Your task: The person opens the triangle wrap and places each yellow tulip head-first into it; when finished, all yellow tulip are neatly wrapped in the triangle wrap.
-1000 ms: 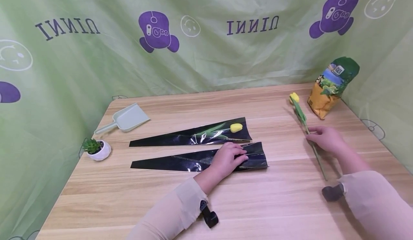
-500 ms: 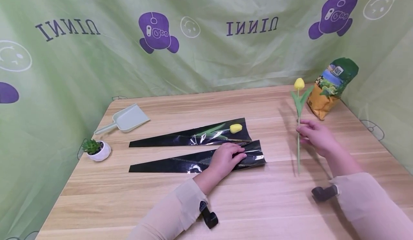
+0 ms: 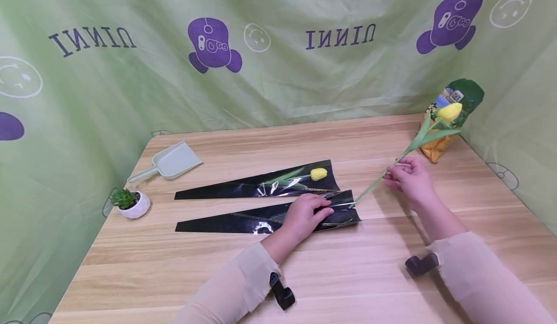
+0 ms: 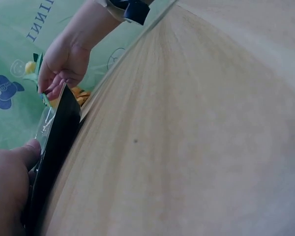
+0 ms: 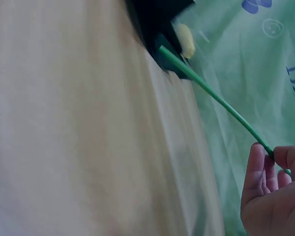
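Note:
In the head view my right hand [image 3: 406,181] pinches the green stem of a yellow artificial tulip [image 3: 449,113] between thumb and fingers. The bloom tilts up to the right, and the stem's lower tip overlaps the wide mouth of a black flower sleeve [image 3: 243,221]. My left hand [image 3: 306,213] grips that sleeve near its mouth; the left wrist view shows the thumb [image 4: 30,150] on its clear front film, which bows away from the black back. Behind it lies a second sleeve [image 3: 217,190] with a yellow tulip [image 3: 318,173] inside.
A green and orange bag [image 3: 472,94] stands at the table's back right, partly behind the held bloom. At the left are a pale dustpan [image 3: 176,159] and a small succulent in a white pot [image 3: 135,205]. A green printed curtain [image 3: 283,82] surrounds the wooden table [image 3: 174,275].
My right hand has lifted the tulip, turned its bloom to the right and brought the stem tip left to the sleeve's mouth. The left hand has stayed on the sleeve, whose mouth shifted slightly.

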`<state>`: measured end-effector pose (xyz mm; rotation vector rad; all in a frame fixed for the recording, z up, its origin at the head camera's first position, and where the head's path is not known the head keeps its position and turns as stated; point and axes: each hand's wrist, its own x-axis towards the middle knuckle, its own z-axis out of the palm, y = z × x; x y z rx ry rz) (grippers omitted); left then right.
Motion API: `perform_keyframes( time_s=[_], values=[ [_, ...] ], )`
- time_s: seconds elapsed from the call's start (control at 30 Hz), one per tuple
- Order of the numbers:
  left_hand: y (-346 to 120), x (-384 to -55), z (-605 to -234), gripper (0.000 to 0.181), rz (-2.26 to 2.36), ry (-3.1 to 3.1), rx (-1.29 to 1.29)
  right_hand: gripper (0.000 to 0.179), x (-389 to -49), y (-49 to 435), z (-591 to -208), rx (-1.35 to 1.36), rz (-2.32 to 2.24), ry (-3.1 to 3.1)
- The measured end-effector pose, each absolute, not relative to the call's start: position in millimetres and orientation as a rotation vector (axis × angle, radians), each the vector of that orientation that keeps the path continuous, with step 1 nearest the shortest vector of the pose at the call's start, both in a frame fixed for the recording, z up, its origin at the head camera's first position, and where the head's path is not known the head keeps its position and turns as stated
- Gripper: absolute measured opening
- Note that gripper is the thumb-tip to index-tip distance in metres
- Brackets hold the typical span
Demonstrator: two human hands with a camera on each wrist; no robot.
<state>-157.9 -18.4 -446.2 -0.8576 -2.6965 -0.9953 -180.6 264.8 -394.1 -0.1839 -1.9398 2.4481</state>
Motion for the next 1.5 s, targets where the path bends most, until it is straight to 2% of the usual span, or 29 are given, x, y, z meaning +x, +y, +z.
perform_keyframes(
  time_s=[0.37, 0.73, 0.97, 1.17, 1.5],
  values=[
    [-18.2, -157.7, -444.4, 0.026, -1.023, -2.716, -0.821, 0.023, -155.7, 234.9, -404.9, -0.164, 2.573, -1.899],
    [-17.6, -157.6, -444.9, 0.024, -1.036, -2.71, -0.819, 0.021, -137.9, 210.3, -410.5, -0.35, 2.592, -1.975],
    [-17.4, -158.3, -444.7, 0.024, -1.021, -2.699, -0.833, 0.02, -133.5, 200.4, -412.3, -0.406, 2.594, -2.019],
    [-17.0, -158.1, -444.1, 0.024, -1.013, -2.701, -0.829, 0.009, -134.0, 198.4, -414.0, -0.353, 2.549, -2.109],
    [-16.5, -157.6, -441.8, 0.021, -0.972, -2.69, -0.826, 0.013, -134.0, 199.6, -414.3, -0.35, 2.49, -2.24]
  ],
)
